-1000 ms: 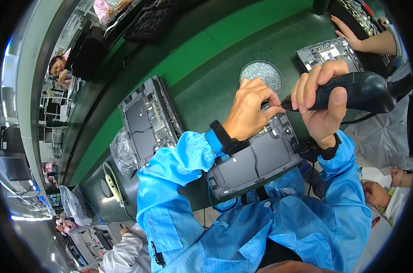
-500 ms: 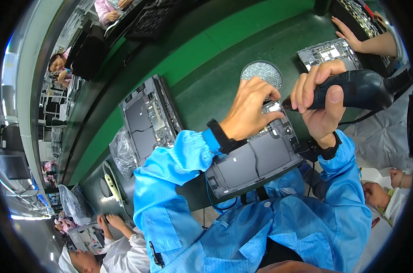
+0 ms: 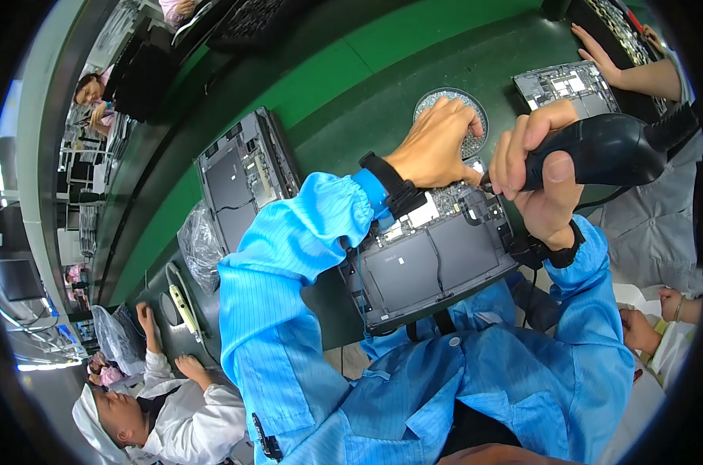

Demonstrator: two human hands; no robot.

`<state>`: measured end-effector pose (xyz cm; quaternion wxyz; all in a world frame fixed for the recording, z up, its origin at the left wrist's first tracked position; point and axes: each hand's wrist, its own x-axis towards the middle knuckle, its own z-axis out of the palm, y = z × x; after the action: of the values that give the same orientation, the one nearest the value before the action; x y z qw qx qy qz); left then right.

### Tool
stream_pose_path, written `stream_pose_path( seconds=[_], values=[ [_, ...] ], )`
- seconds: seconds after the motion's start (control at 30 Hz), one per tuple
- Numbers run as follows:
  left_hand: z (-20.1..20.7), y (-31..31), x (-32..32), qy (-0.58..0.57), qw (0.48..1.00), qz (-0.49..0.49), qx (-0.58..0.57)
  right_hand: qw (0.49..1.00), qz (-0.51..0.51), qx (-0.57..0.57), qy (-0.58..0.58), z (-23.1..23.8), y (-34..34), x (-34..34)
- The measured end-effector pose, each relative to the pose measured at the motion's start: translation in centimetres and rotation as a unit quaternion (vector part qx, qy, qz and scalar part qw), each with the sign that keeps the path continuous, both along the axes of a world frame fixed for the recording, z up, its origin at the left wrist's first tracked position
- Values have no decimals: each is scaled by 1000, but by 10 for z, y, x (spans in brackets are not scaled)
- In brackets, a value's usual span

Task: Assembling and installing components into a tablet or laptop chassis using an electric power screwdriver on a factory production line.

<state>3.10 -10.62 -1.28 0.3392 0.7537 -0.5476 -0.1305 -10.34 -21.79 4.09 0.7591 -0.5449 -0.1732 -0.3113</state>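
My right hand [image 3: 541, 167] is wrapped round a black electric screwdriver [image 3: 611, 147], held nearly level with its tip pointing left. That tip is at the far right part of an opened laptop base [image 3: 413, 271], whose battery and circuit board show. My left hand [image 3: 437, 143] reaches over the laptop's far edge, thumb close to the screwdriver tip, index finger bent and apart from the thumb. Its other fingers are partly hidden. Behind the left hand, a round dish [image 3: 483, 116] of small shiny metal pieces, apparently screws, is partly covered.
Another opened laptop [image 3: 231, 182] lies to the left on the green bench [image 3: 344, 132], beside clear plastic wrap [image 3: 199, 244] and a yellowish corded tool [image 3: 182, 306]. At far right, a co-worker's hand [image 3: 596, 54] is by a further laptop [image 3: 565, 89]. A co-worker in white [image 3: 189, 418] sits lower left.
My left thumb has moved up toward the screwdriver tip, and the index finger has lifted away over the dish. The screwdriver stays near the same place. The lower-left co-worker's hands have moved apart.
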Motion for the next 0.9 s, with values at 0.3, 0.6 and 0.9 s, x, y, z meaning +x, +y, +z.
stream_pose_path(
  seconds=[0.3,0.6,0.9],
  values=[
    [8,-15,8,-59,998,-17,33,999,10,-25,21,-11,2,5],
    [14,-24,9,-73,989,-23,125,999,16,-35,34,-16,1,10],
    [16,-24,9,-61,989,-30,128,998,21,-29,44,-18,2,11]
  ],
)
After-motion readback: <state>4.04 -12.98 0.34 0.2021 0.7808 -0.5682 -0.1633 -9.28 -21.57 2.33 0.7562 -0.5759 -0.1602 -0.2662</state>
